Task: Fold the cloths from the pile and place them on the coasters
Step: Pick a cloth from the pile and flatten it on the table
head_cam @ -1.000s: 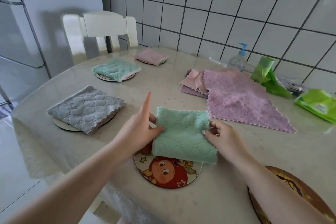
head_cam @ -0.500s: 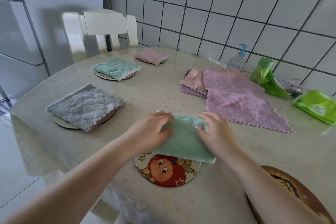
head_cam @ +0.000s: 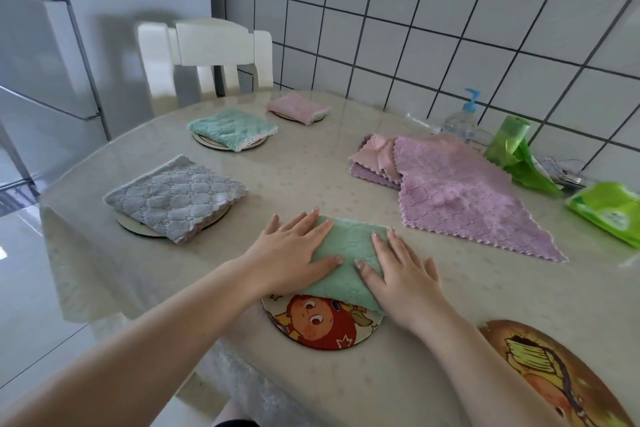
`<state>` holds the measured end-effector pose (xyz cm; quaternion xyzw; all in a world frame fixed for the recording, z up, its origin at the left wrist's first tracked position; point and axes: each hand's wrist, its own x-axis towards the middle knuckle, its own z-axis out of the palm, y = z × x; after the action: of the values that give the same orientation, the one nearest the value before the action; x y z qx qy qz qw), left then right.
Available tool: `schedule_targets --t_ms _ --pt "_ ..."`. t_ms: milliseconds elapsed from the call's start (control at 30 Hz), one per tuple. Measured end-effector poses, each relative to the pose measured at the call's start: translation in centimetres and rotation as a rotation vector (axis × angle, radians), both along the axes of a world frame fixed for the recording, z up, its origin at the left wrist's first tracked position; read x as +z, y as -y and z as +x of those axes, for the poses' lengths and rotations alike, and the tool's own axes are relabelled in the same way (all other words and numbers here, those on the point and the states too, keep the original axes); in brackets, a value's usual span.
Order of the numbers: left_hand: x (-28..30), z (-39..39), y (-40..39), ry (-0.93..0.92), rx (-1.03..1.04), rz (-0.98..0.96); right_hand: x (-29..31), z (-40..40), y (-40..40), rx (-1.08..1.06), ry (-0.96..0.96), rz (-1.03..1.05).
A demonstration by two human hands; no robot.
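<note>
A folded green cloth (head_cam: 349,260) lies over the far half of a round cartoon coaster (head_cam: 322,326) near the table's front edge. My left hand (head_cam: 291,253) rests flat on the cloth's left side, fingers spread. My right hand (head_cam: 401,274) presses flat on its right side. Neither hand grips it. The pile (head_cam: 446,184) of pink and purple cloths lies unfolded to the right. Three folded cloths sit on coasters to the left: grey (head_cam: 173,198), green (head_cam: 232,126) and pink (head_cam: 298,107).
Another cartoon coaster (head_cam: 554,374) lies bare at the front right. A pump bottle (head_cam: 462,118), a green bag roll (head_cam: 509,146) and a green wipes pack (head_cam: 609,211) stand along the tiled wall. A white chair (head_cam: 207,59) is behind the table.
Both hands held the green cloth raised by its edges one second ago. They have lowered it onto the cartoon coaster and now lie flat on top of it.
</note>
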<state>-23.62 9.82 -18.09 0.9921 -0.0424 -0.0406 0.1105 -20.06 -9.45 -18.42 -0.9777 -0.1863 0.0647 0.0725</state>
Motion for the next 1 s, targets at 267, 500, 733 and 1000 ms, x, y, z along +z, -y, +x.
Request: schedule_targets --t_ms 267,500,733,1000 --pt "-0.2 -1.9 -1.3 0.228 0.176 -0.028 -0.6 -1.5 2.6 -0.037 0.096 0.338" --pt "-1.0 -2.4 -1.1 0.284 0.135 -0.253 -0.7 -2.0 2.9 -0.013 0.184 0.409" --pt "-0.9 -3.0 -1.0 0.393 0.050 -0.402 -0.4 -2.3 3.0 0.038 0.179 0.484" --pt "-0.9 -2.9 -1.4 0.399 0.051 -0.549 0.1 -2.7 3.3 0.051 0.182 0.709"
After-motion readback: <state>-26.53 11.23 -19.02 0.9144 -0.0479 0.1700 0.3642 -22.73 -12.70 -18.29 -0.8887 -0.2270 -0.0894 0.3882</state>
